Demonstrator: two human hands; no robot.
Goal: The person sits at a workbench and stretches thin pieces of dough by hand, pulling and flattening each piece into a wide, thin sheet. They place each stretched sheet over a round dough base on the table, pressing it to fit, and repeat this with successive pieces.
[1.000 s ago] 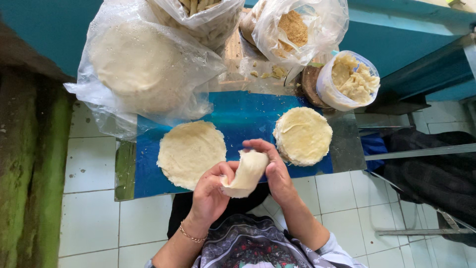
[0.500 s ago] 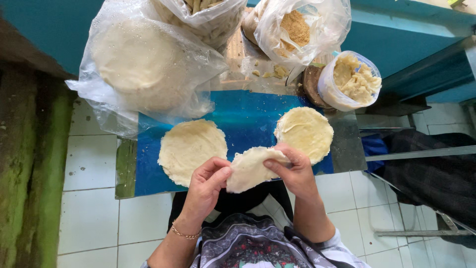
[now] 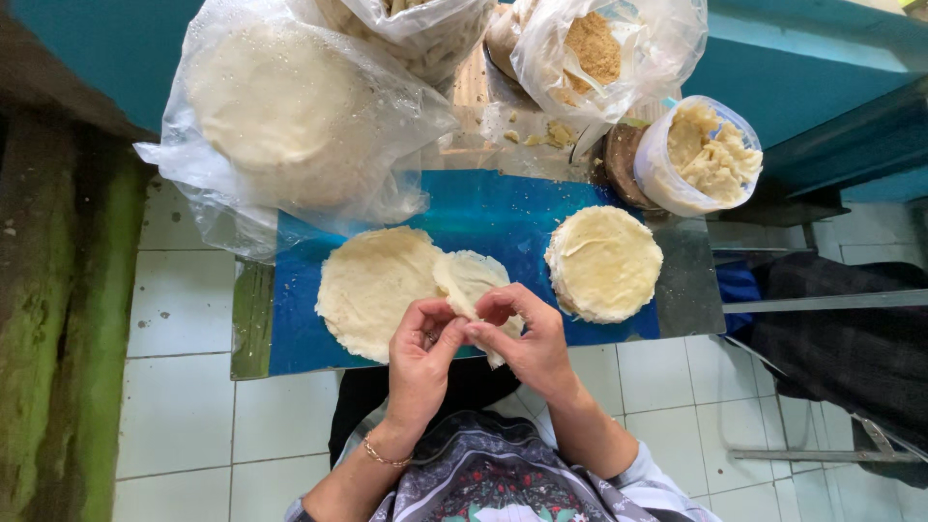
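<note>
My left hand point(image 3: 422, 350) and my right hand point(image 3: 525, 338) meet over the near edge of a blue board point(image 3: 483, 213). Both pinch a thin pale round wrapper point(image 3: 468, 280), which sticks up above my fingers and is partly hidden by them. To its left a larger flat round wrapper point(image 3: 372, 287) lies on the board, its right edge under the held one. A stack of round wrappers point(image 3: 604, 262) sits on the board to the right of my right hand.
A clear bag of round wrappers point(image 3: 280, 106) rests at the back left. Further back are a bag of brown crumbs point(image 3: 594, 48) and a tub of pale filling point(image 3: 701, 155). White floor tiles point(image 3: 184, 290) lie below; dark cloth point(image 3: 851, 338) hangs at right.
Both hands have carried the small wrapper left and away from me, so it now overlaps the large wrapper's edge. My fingertips have drawn closer together on it.
</note>
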